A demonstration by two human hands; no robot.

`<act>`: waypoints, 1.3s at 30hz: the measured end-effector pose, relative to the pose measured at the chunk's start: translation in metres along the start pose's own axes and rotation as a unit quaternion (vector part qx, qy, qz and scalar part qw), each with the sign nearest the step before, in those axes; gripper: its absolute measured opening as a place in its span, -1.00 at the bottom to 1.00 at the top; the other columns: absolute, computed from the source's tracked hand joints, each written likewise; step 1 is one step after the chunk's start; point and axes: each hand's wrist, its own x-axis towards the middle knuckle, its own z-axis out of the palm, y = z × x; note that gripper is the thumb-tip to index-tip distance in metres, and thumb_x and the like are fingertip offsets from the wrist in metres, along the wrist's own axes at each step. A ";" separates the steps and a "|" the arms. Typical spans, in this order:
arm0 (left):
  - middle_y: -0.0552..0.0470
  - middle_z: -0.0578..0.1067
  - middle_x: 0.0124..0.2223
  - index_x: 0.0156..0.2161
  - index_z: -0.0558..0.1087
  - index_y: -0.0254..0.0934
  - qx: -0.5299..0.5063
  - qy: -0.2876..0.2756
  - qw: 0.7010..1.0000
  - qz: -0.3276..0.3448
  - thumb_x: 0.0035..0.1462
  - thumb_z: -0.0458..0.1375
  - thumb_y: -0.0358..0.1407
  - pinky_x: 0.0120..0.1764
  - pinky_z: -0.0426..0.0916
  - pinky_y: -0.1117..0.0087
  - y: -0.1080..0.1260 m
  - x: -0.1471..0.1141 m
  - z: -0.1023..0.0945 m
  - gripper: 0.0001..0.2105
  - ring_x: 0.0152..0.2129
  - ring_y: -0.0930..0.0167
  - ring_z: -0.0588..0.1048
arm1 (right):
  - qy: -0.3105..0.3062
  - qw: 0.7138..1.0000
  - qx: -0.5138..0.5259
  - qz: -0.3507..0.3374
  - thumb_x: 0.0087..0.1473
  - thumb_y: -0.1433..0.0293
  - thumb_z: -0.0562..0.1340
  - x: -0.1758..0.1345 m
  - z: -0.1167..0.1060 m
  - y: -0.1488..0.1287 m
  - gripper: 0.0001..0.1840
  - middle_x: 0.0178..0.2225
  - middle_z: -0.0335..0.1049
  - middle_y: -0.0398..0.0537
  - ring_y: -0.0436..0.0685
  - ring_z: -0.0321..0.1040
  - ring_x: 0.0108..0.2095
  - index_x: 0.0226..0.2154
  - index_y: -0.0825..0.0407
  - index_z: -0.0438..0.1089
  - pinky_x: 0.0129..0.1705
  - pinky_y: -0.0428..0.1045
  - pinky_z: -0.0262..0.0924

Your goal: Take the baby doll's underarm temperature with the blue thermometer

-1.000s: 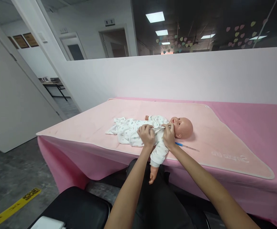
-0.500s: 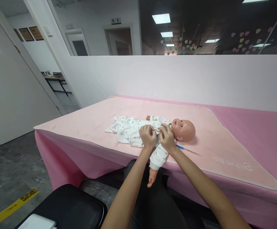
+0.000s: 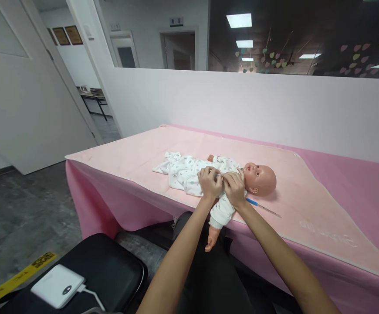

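A baby doll lies on its back on a pink mat, its head to the right and one arm hanging over the table's near edge. It wears a white printed romper. Over the chest, my left hand is closed, its fingertips pinching the romper's cloth. My right hand is closed on the same garment near the doll's neck, fingertips almost touching those of my left. The exact bit of cloth between the fingers is hidden. Right of my right wrist lies a thin stick with a blue end, perhaps a thermometer.
The pale pink mat covers much of a table with a darker pink cloth. A white wall rises behind. At lower left, a black chair carries a white power bank with a cable.
My two hands have come closer together over the doll's chest. The view has shifted, so the doll appears slightly further right and more of the power bank shows.
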 end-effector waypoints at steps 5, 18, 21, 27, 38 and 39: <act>0.01 0.40 -0.38 -0.47 0.33 -0.21 -0.008 -0.004 1.000 0.005 -0.11 0.03 -0.48 -0.21 0.13 0.25 0.001 -0.001 -0.002 -0.88 -0.35 0.32 0.31 | 0.010 1.000 0.015 0.015 0.13 0.46 0.04 0.000 -0.001 -0.001 -0.79 -0.38 0.44 -0.12 0.04 0.33 -0.30 -0.34 -0.02 0.38 0.10 0.17 0.00; 0.04 0.41 -0.41 -0.47 0.26 -0.22 -0.032 -0.018 0.999 0.027 -0.04 -0.02 -0.43 -0.15 0.12 0.24 -0.001 -0.001 0.000 -0.92 -0.38 0.35 0.34 | -0.028 0.998 0.053 0.037 0.08 0.42 0.08 0.002 0.004 0.003 -0.82 -0.30 0.44 -0.06 0.09 0.34 -0.24 -0.26 0.01 0.35 0.06 0.18 0.08; 0.07 0.43 -0.44 -0.46 0.25 -0.22 -0.051 -0.023 0.998 0.030 0.00 -0.05 -0.42 -0.11 0.11 0.24 -0.001 0.000 0.000 -0.91 -0.43 0.39 0.36 | -0.037 0.997 0.060 0.044 0.10 0.42 0.08 0.002 0.005 0.004 -0.82 -0.32 0.45 -0.07 0.08 0.35 -0.27 -0.25 0.02 0.36 0.06 0.16 0.08; 0.06 0.45 -0.46 -0.48 0.24 -0.21 -0.044 -0.021 0.999 0.023 0.02 -0.07 -0.43 -0.11 0.13 0.23 -0.001 0.000 -0.001 -0.88 -0.47 0.39 0.38 | -0.029 0.996 0.056 0.057 0.13 0.39 0.07 -0.001 0.008 0.006 -0.81 -0.39 0.46 -0.09 0.07 0.34 -0.33 -0.32 0.02 0.38 0.02 0.12 0.12; 0.08 0.45 -0.48 -0.50 0.23 -0.21 -0.043 -0.014 0.998 0.031 0.02 -0.06 -0.43 -0.15 0.13 0.24 0.001 0.000 -0.003 -0.87 -0.52 0.40 0.36 | -0.001 0.998 0.047 0.050 0.15 0.40 0.06 -0.002 0.011 0.008 -0.80 -0.43 0.47 -0.11 0.06 0.35 -0.39 -0.39 0.01 0.38 -0.01 0.10 0.16; 0.09 0.45 -0.48 -0.50 0.23 -0.22 -0.047 -0.014 0.998 0.033 0.02 -0.06 -0.43 -0.16 0.13 0.25 0.002 0.000 -0.004 -0.87 -0.52 0.41 0.36 | 0.001 0.998 0.046 0.052 0.15 0.40 0.06 -0.001 0.011 0.008 -0.80 -0.43 0.47 -0.12 0.06 0.35 -0.40 -0.40 0.01 0.38 -0.02 0.10 0.16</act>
